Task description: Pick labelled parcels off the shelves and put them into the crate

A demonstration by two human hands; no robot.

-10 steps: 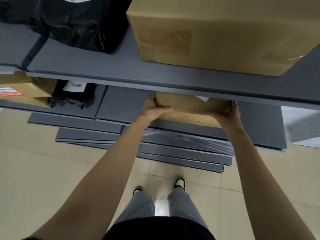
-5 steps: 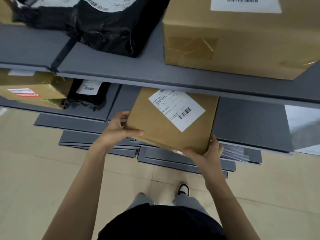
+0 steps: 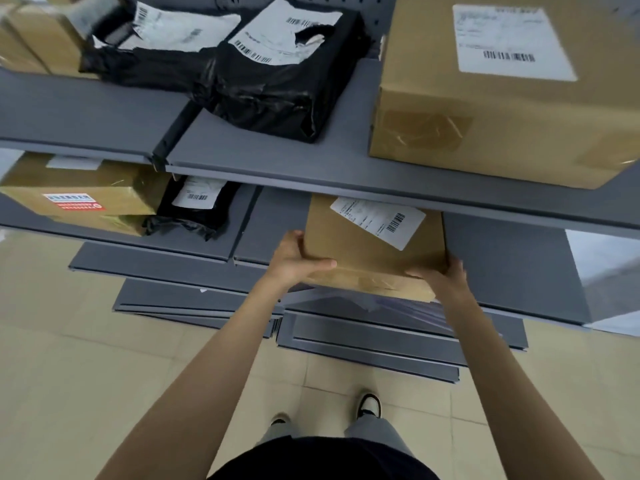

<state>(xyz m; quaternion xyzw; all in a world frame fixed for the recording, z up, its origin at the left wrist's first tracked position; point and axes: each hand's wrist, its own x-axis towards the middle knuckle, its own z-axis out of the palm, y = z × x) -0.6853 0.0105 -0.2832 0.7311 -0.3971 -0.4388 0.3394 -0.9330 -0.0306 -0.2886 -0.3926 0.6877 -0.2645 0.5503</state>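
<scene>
A small brown cardboard box (image 3: 353, 244) with a white barcode label on top sits partly under the upper grey shelf (image 3: 311, 168), over the lower shelf's front edge. My left hand (image 3: 296, 259) grips its left front corner, thumb on top. Its right front corner is held by my right hand (image 3: 441, 277). Both arms reach forward from below. No crate is in view.
On the upper shelf lie two black labelled poly bags (image 3: 273, 77) and a large labelled cardboard box (image 3: 502, 95). The lower shelf (image 3: 512, 268) holds a taped brown box (image 3: 83, 192) and a black bag (image 3: 197, 209) at the left. Grey panels (image 3: 374, 344) lie on the tiled floor.
The box was drawn out from under the upper shelf, showing its label, and now sits a little further back and more level. The view has tilted up, showing more of the upper shelf.
</scene>
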